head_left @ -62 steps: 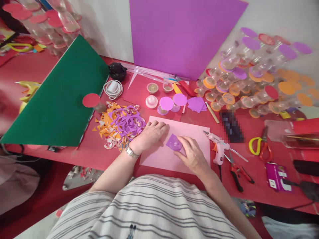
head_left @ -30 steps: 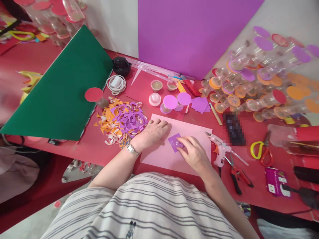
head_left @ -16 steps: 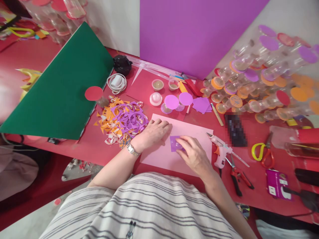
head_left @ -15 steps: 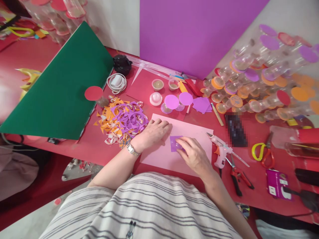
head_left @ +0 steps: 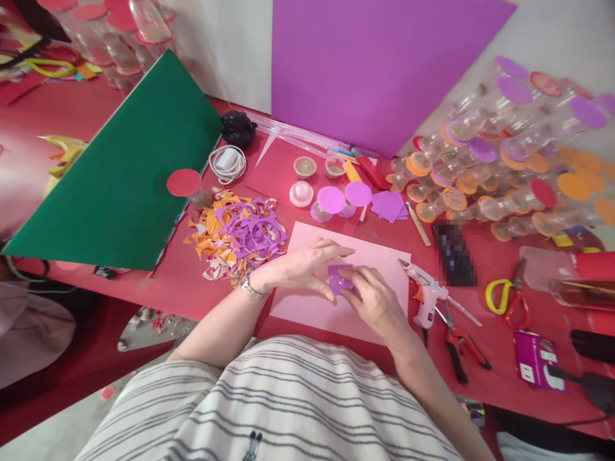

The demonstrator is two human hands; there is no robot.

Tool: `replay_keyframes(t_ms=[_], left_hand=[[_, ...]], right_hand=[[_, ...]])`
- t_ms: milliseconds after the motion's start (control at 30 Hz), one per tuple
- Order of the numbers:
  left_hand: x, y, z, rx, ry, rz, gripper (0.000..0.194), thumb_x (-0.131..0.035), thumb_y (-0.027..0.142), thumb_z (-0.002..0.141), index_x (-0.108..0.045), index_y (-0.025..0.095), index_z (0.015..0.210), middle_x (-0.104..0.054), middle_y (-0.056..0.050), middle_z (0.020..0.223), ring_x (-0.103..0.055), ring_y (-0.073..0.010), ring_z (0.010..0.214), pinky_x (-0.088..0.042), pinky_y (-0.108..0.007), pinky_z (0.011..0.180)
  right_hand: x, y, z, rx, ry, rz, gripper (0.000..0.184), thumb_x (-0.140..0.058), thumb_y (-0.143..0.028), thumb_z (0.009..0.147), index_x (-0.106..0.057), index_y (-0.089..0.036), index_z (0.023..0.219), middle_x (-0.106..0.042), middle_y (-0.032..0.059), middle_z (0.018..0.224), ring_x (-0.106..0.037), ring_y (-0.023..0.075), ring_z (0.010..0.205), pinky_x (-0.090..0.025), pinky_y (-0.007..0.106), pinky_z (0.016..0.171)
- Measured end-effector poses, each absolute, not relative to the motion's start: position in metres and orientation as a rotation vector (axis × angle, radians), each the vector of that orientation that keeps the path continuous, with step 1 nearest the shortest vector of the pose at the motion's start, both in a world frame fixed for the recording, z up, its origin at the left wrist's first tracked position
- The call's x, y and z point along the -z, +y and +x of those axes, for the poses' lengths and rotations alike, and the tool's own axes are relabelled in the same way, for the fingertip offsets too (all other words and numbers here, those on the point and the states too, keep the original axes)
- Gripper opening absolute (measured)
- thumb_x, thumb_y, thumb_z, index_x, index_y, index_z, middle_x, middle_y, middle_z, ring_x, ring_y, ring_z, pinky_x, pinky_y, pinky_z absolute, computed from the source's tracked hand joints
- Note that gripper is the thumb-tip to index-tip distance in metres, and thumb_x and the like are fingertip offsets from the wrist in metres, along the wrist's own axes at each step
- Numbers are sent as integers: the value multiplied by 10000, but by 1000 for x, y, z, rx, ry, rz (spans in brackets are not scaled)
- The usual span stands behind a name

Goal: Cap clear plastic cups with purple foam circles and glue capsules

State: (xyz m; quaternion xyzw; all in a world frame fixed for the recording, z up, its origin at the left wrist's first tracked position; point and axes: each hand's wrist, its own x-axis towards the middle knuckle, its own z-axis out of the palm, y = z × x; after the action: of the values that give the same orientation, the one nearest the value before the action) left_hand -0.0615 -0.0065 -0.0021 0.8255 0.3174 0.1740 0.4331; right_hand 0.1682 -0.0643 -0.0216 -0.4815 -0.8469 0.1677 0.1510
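A small purple square [head_left: 335, 282] lies over a pink sheet [head_left: 307, 314] in front of me. My right hand [head_left: 372, 298] is closed at the square's right side, its fingertips pinching what looks like a clear, shiny plastic piece on top of the square. Most of that piece is hidden by the fingers. My left hand [head_left: 307, 266] hovers just left of the square, open, fingers stretched out and thumb apart, with nothing in it.
Orange and purple paper scraps [head_left: 250, 230] are heaped at left, beside a green board [head_left: 120, 173]. Purple discs [head_left: 331, 200] and purple squares [head_left: 389, 205] lie beyond the sheet. On the right are a glue gun [head_left: 427, 291], pliers [head_left: 461, 346], scissors [head_left: 507, 298] and several stacked clear bottles [head_left: 500, 160].
My left hand has lifted and shifted right toward the purple square, its fingers spreading. The right hand keeps its pinch on the square in nearly the same spot.
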Motion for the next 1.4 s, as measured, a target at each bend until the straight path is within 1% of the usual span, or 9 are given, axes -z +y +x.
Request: replay_keyframes(t_ms=[333, 533, 633, 733, 900, 1067, 1200, 1333, 1400], left_hand=[[-8, -9, -65, -424, 578, 1903, 1021, -914, 256, 697, -381, 315, 1566, -529, -120, 1554, -491, -279, 1430, -370, -455, 1210], [-8, -7, -67, -446, 493, 1820, 980, -896, 267, 723, -392, 289, 1564, -506, -122, 1570, -482, -255, 1437, -369, -423, 1215], [-8, -5, -68, -437, 484, 1795, 894, -905, 310, 709, -493, 315, 1503, -578, -117, 1497, -540, -272, 1377, -407, -445, 1179], [-8, -3, -68, -431, 477, 1808, 691, -911, 321, 702, -662, 314, 1347, -636, -104, 1412, -599, -265, 1300, -451, -423, 1136], [-9, -2, -69, -440, 404, 1919, 398, -902, 162, 697, -802, 262, 1069, -666, -85, 1373, -627, -221, 1261, -473, -349, 1114], [-14, -3, -68, -361, 426, 1882, 178, -887, 136, 702, -807, 241, 823, -680, -58, 1366, -631, -218, 1249, -479, -364, 1094], [-13, -4, -68, -421, 414, 1789, 199, -903, 91, 657, -748, 208, 698, -704, -80, 1304, -648, -221, 1213, -482, -398, 1086], [-10, -3, -68, -413, 406, 1766, 199, -911, 147, 668, -725, 216, 676, -723, -73, 1272, -646, -238, 1219, -472, -432, 1103], [-7, -3, -69, -420, 403, 1795, 184, -902, 169, 694, -753, 222, 787, -716, -79, 1270, -638, -227, 1222, -466, -404, 1109]], right_hand=[[28, -65, 169, -428, -2434, -1395, 235, -599, -196, 943, -683, -261, 1153, -700, 86, 1064, -671, 282, 1000, -609, 444, 851], [29, -66, 169, -426, -2421, -1388, 266, -601, -187, 943, -674, -256, 1189, -698, 93, 1122, -672, 280, 1012, -614, 451, 863], [29, -67, 169, -409, -2421, -1371, 306, -599, -199, 946, -664, -266, 1237, -698, 91, 1099, -676, 281, 999, -619, 447, 846], [29, -68, 168, -393, -2408, -1381, 329, -589, -212, 953, -645, -274, 1271, -693, 86, 1051, -674, 281, 964, -622, 429, 798], [30, -70, 166, -414, -2365, -1384, 303, -542, -239, 979, -636, -304, 1259, -686, 80, 1064, -666, 272, 966, -618, 409, 799], [29, -70, 165, -423, -2351, -1397, 285, -527, -233, 978, -636, -286, 1235, -684, 84, 1065, -660, 275, 983, -613, 409, 823], [27, -70, 164, -438, -2356, -1396, 288, -523, -247, 984, -636, -291, 1245, -681, 83, 1067, -656, 278, 996, -609, 415, 833], [26, -71, 164, -432, -2366, -1399, 240, -515, -276, 999, -652, -260, 1195, -675, 96, 1070, -650, 279, 995, -604, 407, 821], [26, -71, 164, -427, -2360, -1412, 235, -512, -283, 1003, -654, -262, 1188, -673, 97, 1081, -647, 279, 1008, -601, 403, 826]])
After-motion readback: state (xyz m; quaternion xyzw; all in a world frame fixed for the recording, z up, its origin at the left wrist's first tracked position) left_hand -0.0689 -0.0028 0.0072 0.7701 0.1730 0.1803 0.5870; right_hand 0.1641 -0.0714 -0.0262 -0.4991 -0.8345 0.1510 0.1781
